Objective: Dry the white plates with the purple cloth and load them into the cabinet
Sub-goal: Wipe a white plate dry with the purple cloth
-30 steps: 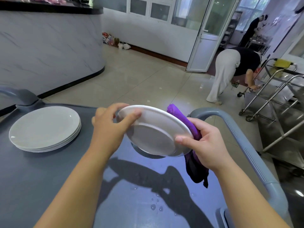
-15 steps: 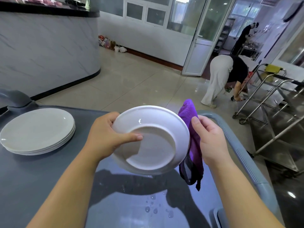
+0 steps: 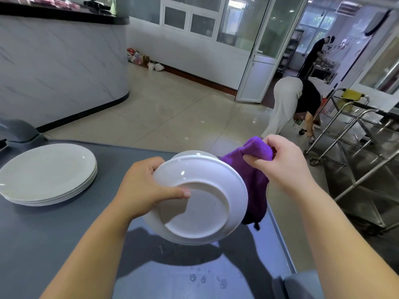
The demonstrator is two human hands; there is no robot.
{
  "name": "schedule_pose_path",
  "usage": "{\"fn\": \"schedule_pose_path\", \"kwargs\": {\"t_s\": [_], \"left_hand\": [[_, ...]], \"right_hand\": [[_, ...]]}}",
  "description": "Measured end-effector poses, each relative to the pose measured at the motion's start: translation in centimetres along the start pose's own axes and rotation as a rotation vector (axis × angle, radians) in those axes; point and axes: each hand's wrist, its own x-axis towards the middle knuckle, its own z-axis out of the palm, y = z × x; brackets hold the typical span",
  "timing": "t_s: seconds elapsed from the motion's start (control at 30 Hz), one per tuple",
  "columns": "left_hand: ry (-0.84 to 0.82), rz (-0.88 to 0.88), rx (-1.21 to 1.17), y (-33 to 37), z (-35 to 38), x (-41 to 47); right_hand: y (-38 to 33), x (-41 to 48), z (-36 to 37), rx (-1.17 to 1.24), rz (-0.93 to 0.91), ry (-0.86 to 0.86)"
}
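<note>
One tilted white plate (image 3: 200,208) is gripped at its rim by the curled fingers (image 3: 172,194) of the left hand (image 3: 140,187); the right hand (image 3: 287,167) pinches a purple cloth (image 3: 253,171) just behind it.

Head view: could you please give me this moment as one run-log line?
left hand: holds white plate, tilted | right hand: grips purple cloth at plate's right edge | plate stack: on grey cart top, apart
</note>
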Motion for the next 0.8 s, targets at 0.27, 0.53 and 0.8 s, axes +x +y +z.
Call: {"fn": "schedule_pose_path", "kwargs": {"t_s": [0.27,0.53,0.8], "left_hand": [[-0.031,-0.071,-0.019,0.0,0.6,-0.3],[0.085,-0.128,-0.058,-0.4,1.6,-0.2],[0.096,-0.174,-0.114,-0.2,2.0,-0.1]], "right_hand": [[-1.1,0.9,1.1,0.105,0.021,0.039],[-3.5,-2.4,2.8,0.249,-0.073,-0.138],[-1.8,-2.5,5.4,-0.056,-0.279,0.029]]}}
